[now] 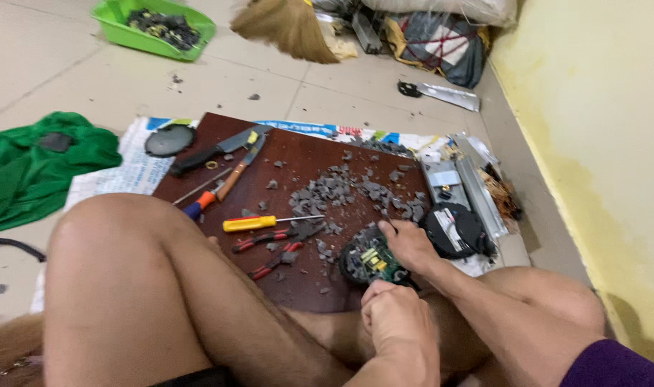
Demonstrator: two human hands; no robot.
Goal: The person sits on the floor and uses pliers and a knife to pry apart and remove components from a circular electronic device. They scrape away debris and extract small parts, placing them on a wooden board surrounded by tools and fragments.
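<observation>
Seated on the floor, the left hand [397, 315] is closed in a fist at the near edge of a round black housing with a green circuit board [371, 262], which sits on the dark wooden board [305, 161]; the right hand [407, 242] grips its far rim. Grey rubble fragments [356, 190] lie just beyond, with red-handled pliers [277, 247] and a yellow screwdriver [259, 223] to the left.

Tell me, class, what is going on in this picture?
A person sits on the floor over a dark wooden board. Both hands grip a round black gadget with a green circuit board inside: the right hand on its far edge, the left hand on its near edge. Grey broken bits, a yellow-handled screwdriver, red-handled pliers and a knife lie on the board.
</observation>
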